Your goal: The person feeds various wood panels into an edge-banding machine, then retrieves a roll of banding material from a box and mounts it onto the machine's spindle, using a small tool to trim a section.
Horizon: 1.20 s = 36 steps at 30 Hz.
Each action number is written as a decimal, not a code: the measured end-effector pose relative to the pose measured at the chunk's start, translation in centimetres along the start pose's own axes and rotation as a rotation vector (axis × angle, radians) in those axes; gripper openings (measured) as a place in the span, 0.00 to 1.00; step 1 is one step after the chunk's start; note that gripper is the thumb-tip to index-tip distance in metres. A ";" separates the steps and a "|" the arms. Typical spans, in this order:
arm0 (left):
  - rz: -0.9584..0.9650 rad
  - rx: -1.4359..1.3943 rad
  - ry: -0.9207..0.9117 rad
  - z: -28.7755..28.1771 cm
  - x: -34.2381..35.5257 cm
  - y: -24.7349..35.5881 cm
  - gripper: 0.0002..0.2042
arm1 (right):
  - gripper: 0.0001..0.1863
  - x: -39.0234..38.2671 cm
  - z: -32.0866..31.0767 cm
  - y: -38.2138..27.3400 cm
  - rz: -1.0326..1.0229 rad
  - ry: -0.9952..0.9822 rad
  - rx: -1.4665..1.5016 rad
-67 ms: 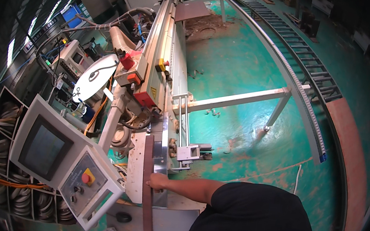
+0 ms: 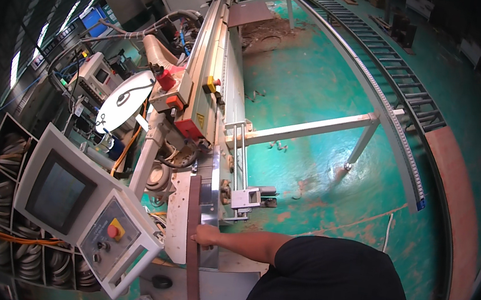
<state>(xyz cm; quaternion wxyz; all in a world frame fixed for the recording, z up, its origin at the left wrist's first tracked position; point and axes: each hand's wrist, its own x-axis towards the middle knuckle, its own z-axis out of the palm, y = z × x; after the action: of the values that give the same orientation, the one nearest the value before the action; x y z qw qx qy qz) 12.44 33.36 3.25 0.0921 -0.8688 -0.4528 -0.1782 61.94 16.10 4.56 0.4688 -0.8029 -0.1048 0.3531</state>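
My right hand [image 2: 205, 236] is closed on the right-hand edge of a long, narrow dark brown strip [image 2: 192, 274]. The right arm reaches leftward from a black sleeve. Lengthwise, the strip lies along the pale machine bed [image 2: 178, 227], beside a shiny metal plate [image 2: 205, 203]. Its near end runs over a grey table surface [image 2: 228, 291] to the lower edge of the picture. The fingertips are partly hidden, so their exact hold cannot be made out. My left hand does not show.
Left of the strip stands a control console [image 2: 61, 193] with a dark screen and a red stop button [image 2: 115, 230]. A black computer mouse [image 2: 162, 282] lies on the table. The machine's long beam [image 2: 206, 42] runs away ahead. A metal support frame [image 2: 310, 127] and a roller conveyor [image 2: 386, 59] stand rightward.
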 end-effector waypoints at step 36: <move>-0.043 -0.087 0.017 -2.3 -1.0 3.5 0.39 | 0.34 -1.1 -0.3 -0.4 -0.018 0.021 0.015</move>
<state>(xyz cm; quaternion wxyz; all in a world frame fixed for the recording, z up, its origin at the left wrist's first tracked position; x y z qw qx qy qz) 14.28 29.83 4.94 0.0543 -0.8605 -0.4625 -0.2069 61.41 15.57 5.53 0.4790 -0.8021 -0.1044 0.3411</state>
